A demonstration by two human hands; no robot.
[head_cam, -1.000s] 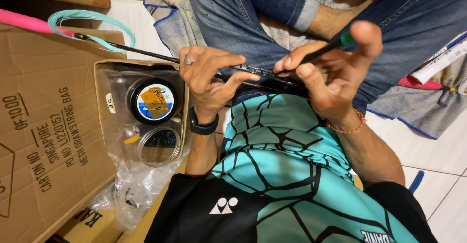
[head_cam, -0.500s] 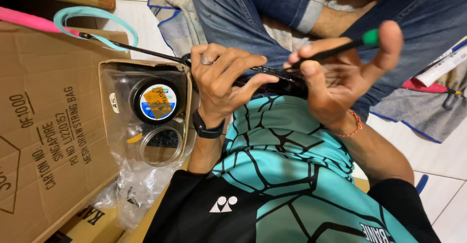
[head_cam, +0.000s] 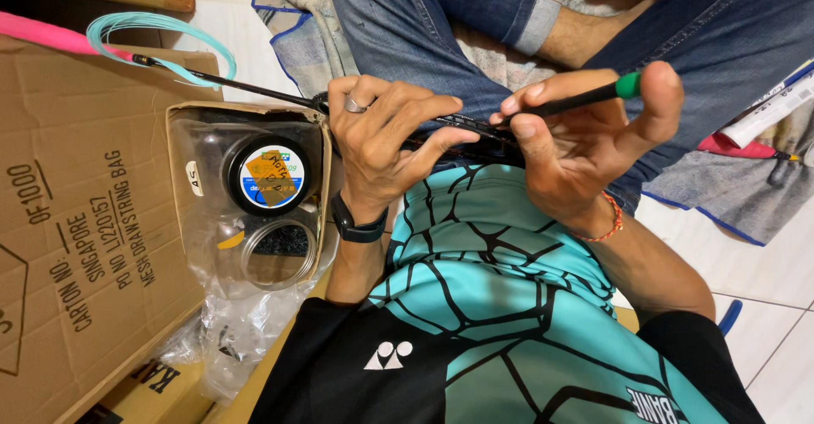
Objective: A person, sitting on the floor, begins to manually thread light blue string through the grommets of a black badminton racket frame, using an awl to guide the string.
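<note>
Now you are sitting on the floor beside a big cardboard carton (head_cam: 76,246), which is lying flat at the left of the view. Your jeans (head_cam: 424,25) are filling the top, and your teal and black shirt (head_cam: 475,305) is spreading across the bottom. Against the carton, a clear plastic jar (head_cam: 246,195) is lying on its side in a small open box, with a round labelled reel (head_cam: 271,176) showing inside it and crumpled clear wrap (head_cam: 229,331) trailing below. A racket is lying across your lap: its pink handle (head_cam: 42,32) is pointing left, its thin black shaft (head_cam: 237,85) is running to your hands, and a loop of pale teal string (head_cam: 157,30) is curling near the handle. Your left hand (head_cam: 381,144), wearing a ring and a black watch, is closing its grip around the dark frame (head_cam: 462,125), fingers curled over it. Your right hand (head_cam: 585,144) is pinching a slim tool (head_cam: 585,96) with a green end between thumb and fingers, its tip meeting the frame just beside your left fingertips.
</note>
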